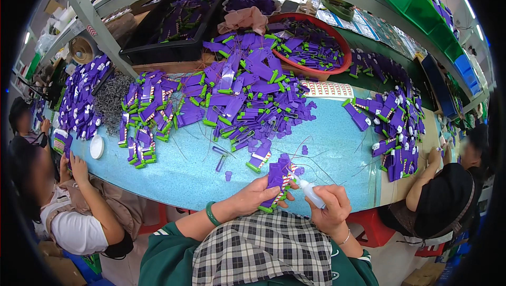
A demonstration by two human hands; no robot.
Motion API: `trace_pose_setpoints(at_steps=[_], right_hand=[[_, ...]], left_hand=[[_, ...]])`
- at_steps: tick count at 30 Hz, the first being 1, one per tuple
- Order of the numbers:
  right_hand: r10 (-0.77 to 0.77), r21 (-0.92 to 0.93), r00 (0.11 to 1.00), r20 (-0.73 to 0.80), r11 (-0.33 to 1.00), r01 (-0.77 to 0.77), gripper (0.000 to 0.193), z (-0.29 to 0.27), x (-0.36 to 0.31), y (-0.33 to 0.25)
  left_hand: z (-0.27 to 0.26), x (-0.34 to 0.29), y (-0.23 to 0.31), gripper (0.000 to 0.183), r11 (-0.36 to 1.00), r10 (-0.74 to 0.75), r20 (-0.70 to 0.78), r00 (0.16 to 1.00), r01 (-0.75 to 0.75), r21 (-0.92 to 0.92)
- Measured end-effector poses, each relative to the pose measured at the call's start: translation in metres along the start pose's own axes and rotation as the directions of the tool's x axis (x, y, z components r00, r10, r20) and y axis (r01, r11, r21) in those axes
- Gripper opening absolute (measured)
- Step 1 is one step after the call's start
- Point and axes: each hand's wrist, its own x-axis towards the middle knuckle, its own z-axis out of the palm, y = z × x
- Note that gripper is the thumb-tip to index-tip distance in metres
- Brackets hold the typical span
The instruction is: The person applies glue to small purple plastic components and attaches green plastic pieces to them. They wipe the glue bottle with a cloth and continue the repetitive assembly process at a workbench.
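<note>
My left hand, with a green bangle at the wrist, grips a stack of flat purple plastic pieces with green ends and striped labels, held just above the near edge of the blue table. My right hand holds a small white squeeze bottle, its nozzle pointing left at the stack. Both hands are close together over my checked apron.
A big heap of purple-and-green pieces covers the table's middle, with more piles at left and right. A red basin and black crate stand behind. Co-workers sit at left and right. A white lid lies left.
</note>
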Motion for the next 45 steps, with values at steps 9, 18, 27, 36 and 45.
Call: trace_pose_setpoints(at_steps=[9,18,27,36,45], right_hand=[[0.219,0.402,0.974,-0.056,0.898,-0.178,0.036,-0.001,-0.006,0.007],[0.217,0.66,0.936,0.276,0.665,-0.349,0.024,0.023,0.005,0.001],[0.081,0.216,0.997,0.007,0.973,-0.081,0.036,0.007,0.001,-0.001],[-0.08,0.038,0.996,0.043,0.996,0.078,0.039,0.003,0.004,-0.004],[-0.081,0.041,0.996,0.05,0.996,0.079,0.037,0.002,0.007,-0.006]], left_hand=[[0.007,0.004,0.0,0.043,1.0,-0.008,-0.005,1.0,0.008,-0.003],[0.007,0.001,-0.001,0.04,0.993,-0.055,0.008,0.998,0.054,0.103],[0.006,0.004,-0.01,0.033,1.0,-0.01,-0.089,0.996,0.01,-0.001],[0.003,0.006,-0.016,0.033,0.986,0.047,-0.121,0.992,-0.027,0.162],[0.008,0.006,-0.014,0.035,0.955,0.142,-0.159,0.977,-0.093,0.283]])
